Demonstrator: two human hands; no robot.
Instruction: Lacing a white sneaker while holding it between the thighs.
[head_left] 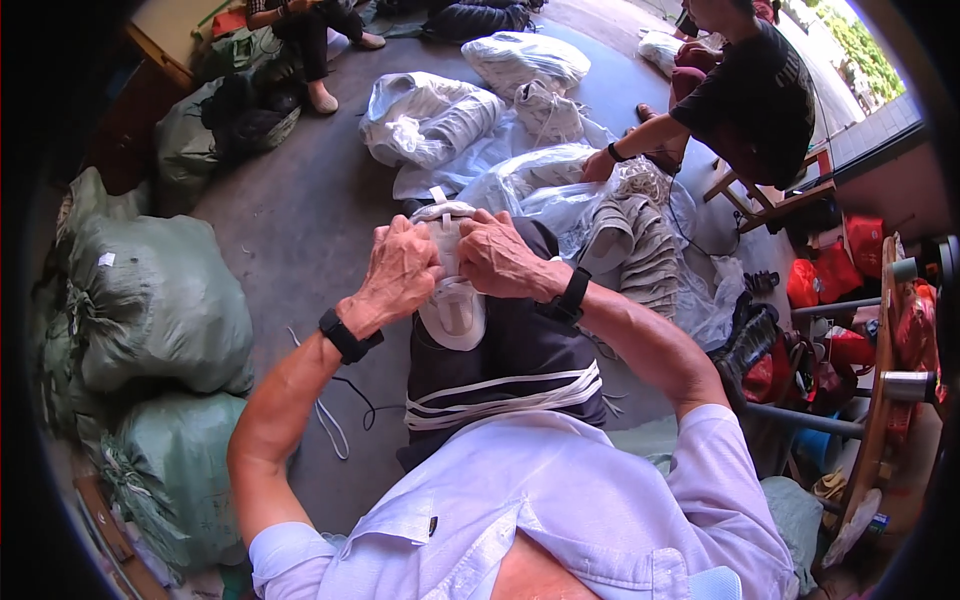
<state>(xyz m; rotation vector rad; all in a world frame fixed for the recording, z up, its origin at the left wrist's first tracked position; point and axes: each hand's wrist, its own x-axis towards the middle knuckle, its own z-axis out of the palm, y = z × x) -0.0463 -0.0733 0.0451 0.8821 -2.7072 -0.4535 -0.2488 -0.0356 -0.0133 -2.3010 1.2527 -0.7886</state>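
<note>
Off-white, one shoe (452,312) sits over my legs (540,350); my left hand (403,262) and right hand (508,256) bend inward, knuckles up, clamped on its upper; two black wristbands (349,337).

This looks like a workshop: bulging green sacks (165,305), heaped pale shoes (645,255) and seated co-workers (750,95) crowd the floor (285,220).

Person's dress, seen from above. Shirt (480,475), at six o'clock: pale lilac-white, short-sleeved, open at the neck. Chest pocket (393,522), towards seven o'clock, with a small dark tag (433,524) beside it. Left hand (402,262), ten o'clock, and right hand (503,255), one o'clock: bare. Each wrist bears a black strap (350,337) with a blocky unit. Trousers (550,345), towards four o'clock: dark, plain.
</note>
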